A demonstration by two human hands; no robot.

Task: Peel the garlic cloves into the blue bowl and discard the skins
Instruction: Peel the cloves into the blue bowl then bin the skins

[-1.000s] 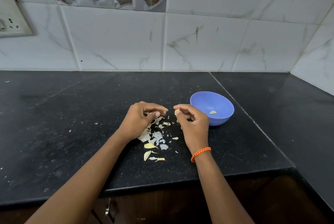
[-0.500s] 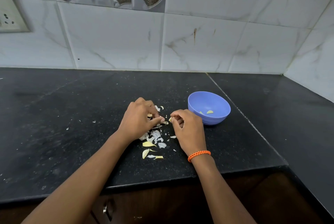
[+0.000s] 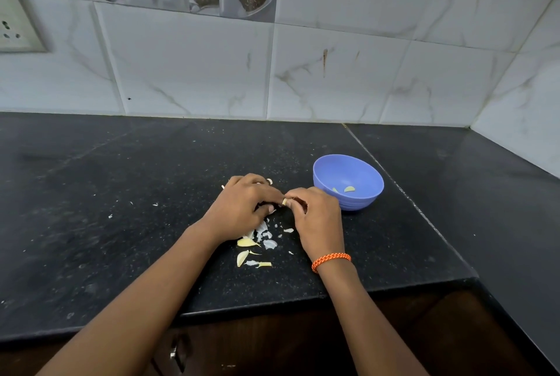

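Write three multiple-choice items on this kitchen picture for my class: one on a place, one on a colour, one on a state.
1. Where does the bowl stand?
A. right of the hands
B. left of the hands
C. on the floor

2. What colour is the wristband?
A. green
B. orange
C. white

3. What are the hands doing?
A. resting flat
B. lifting the bowl
C. pinching a clove together

Key:
1 A: the blue bowl stands beyond the right hand.
2 B: the wristband is orange.
3 C: the left hand and the right meet on the garlic clove.

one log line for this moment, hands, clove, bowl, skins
left hand + right hand: pinching garlic clove | blue bowl: two pieces inside | skins: on counter | phase: peeling
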